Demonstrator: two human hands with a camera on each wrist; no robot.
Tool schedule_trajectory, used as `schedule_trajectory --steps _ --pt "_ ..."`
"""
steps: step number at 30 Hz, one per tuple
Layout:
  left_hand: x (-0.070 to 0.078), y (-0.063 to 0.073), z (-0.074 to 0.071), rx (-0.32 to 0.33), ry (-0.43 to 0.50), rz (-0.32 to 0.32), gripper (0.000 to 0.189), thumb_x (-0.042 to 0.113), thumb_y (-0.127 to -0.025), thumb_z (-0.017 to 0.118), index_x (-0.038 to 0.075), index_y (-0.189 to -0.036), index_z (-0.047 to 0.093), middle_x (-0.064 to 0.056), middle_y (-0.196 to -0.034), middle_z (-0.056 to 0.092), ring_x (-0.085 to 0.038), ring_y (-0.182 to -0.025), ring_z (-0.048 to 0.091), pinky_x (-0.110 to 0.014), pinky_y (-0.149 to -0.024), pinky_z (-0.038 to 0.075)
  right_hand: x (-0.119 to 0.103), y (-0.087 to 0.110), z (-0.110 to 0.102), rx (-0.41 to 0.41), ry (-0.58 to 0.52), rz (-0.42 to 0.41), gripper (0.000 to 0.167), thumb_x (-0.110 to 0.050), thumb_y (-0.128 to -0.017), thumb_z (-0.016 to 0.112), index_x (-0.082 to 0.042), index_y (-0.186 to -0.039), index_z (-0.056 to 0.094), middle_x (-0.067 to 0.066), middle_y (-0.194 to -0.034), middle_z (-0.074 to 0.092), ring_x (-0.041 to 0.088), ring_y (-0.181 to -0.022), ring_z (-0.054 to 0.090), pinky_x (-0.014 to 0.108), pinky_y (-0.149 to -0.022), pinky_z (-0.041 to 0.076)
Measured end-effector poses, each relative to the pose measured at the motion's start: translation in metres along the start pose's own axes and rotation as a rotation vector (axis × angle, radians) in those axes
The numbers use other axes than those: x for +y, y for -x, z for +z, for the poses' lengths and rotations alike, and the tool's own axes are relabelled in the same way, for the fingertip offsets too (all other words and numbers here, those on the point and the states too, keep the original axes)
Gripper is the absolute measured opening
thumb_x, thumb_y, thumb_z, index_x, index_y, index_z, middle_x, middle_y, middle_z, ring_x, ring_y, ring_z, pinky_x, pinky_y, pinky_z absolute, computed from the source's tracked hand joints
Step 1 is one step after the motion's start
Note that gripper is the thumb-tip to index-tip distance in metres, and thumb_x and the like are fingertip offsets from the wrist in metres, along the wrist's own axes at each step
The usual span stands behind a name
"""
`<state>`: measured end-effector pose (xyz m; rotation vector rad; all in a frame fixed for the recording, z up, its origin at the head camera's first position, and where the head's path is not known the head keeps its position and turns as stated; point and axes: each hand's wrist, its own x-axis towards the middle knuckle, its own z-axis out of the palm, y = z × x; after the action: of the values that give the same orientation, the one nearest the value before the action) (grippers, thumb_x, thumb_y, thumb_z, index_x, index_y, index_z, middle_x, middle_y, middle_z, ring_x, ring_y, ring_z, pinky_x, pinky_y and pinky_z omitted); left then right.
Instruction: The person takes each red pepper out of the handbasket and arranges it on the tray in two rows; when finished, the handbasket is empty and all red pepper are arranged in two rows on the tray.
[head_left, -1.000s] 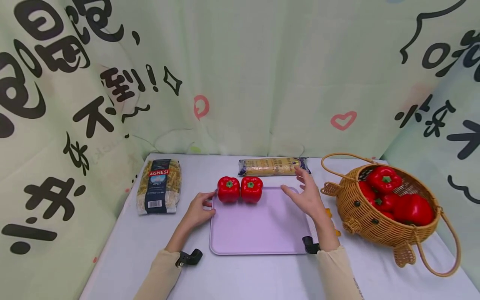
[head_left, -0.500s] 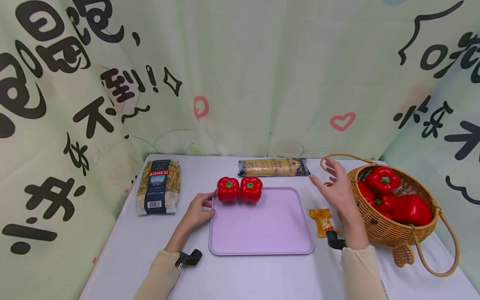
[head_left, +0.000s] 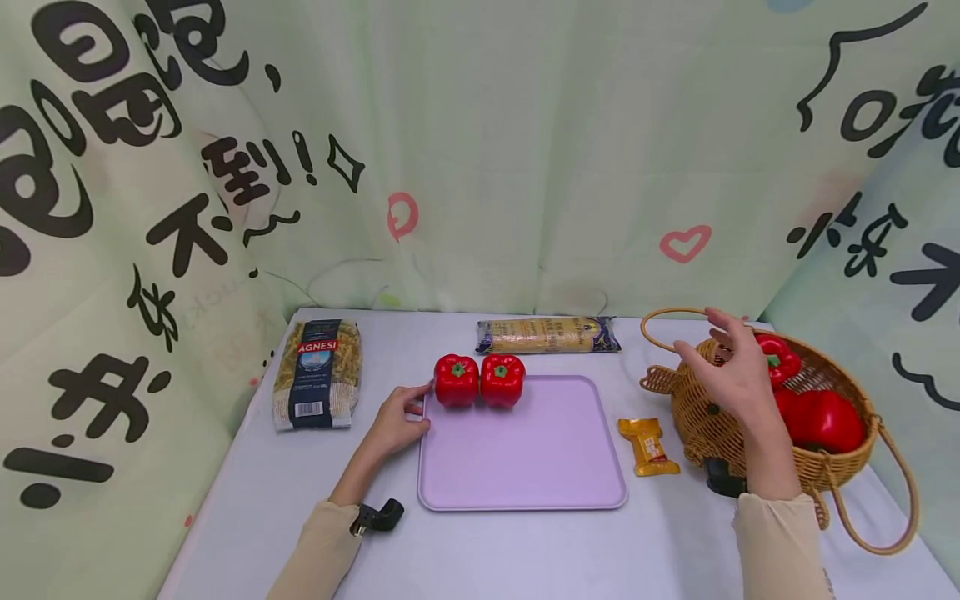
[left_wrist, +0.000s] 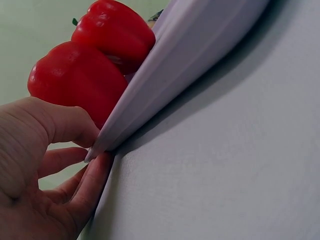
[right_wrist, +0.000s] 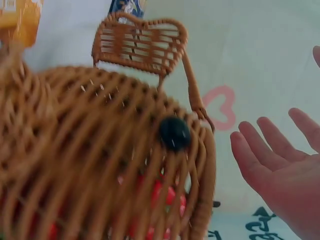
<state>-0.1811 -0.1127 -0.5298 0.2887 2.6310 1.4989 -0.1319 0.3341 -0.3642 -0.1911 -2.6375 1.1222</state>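
Observation:
In the head view, my left hand [head_left: 398, 422] is at the left edge of the lilac tray [head_left: 521, 467]. The left wrist view shows its thumb and fingers pinching the tray's rim [left_wrist: 150, 95]. Two red bell peppers [head_left: 456, 381] [head_left: 503, 381] sit side by side on the tray's far left corner. My right hand [head_left: 738, 375], fingers spread and holding nothing, hovers over the left side of a wicker basket [head_left: 701, 417]. Inside the basket lie several red peppers [head_left: 825, 419], partly hidden by that hand. The right wrist view shows the hand [right_wrist: 285, 170] apart from the basket's woven wall [right_wrist: 100, 130].
A pasta bag [head_left: 317, 373] lies at the far left. Behind the tray is a long pack of noodles [head_left: 547, 334]. Between tray and basket lies a small orange packet [head_left: 648, 447]. The basket's looped handles [head_left: 911, 500] stick out, and a curtain [head_left: 480, 167] hangs behind the table.
My right hand has moved right, from above the tray's far right corner, past the orange packet, to over the basket. The left hand, tray and two peppers stay in place.

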Motion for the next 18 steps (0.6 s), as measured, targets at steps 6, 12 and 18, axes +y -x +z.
schedule_trajectory --steps 6,12,18 --pt "0.000 0.001 -0.001 -0.005 0.002 0.001 0.060 -0.004 -0.078 0.071 0.000 -0.136 0.057 -0.017 -0.121 0.056 -0.027 -0.099 0.062 -0.037 -0.081 0.057 0.005 -0.003 -0.019 -0.015 0.081 0.000 0.076 -0.034 -0.094 0.062 -0.005 -0.154 0.026 0.028 -0.153 0.028 0.051 -0.135 0.031 0.072 -0.097 0.035" --pt "-0.001 0.000 0.000 0.003 0.002 0.002 0.060 -0.005 -0.078 0.072 0.000 -0.136 0.057 -0.017 -0.120 0.056 -0.028 -0.099 0.062 -0.037 -0.081 0.057 0.013 -0.011 -0.038 -0.038 0.168 0.026 0.076 -0.035 -0.096 0.059 -0.003 -0.155 0.023 0.034 -0.148 0.027 0.053 -0.130 0.031 0.073 -0.092 0.038" --pt "-0.001 0.000 0.000 0.003 0.010 0.007 0.060 -0.005 -0.078 0.072 0.000 -0.136 0.057 -0.017 -0.121 0.056 -0.028 -0.099 0.062 -0.037 -0.081 0.057 0.026 -0.022 -0.054 -0.106 0.220 0.082 0.079 -0.040 -0.098 0.054 0.002 -0.154 0.017 0.039 -0.147 0.026 0.057 -0.129 0.029 0.075 -0.093 0.035"
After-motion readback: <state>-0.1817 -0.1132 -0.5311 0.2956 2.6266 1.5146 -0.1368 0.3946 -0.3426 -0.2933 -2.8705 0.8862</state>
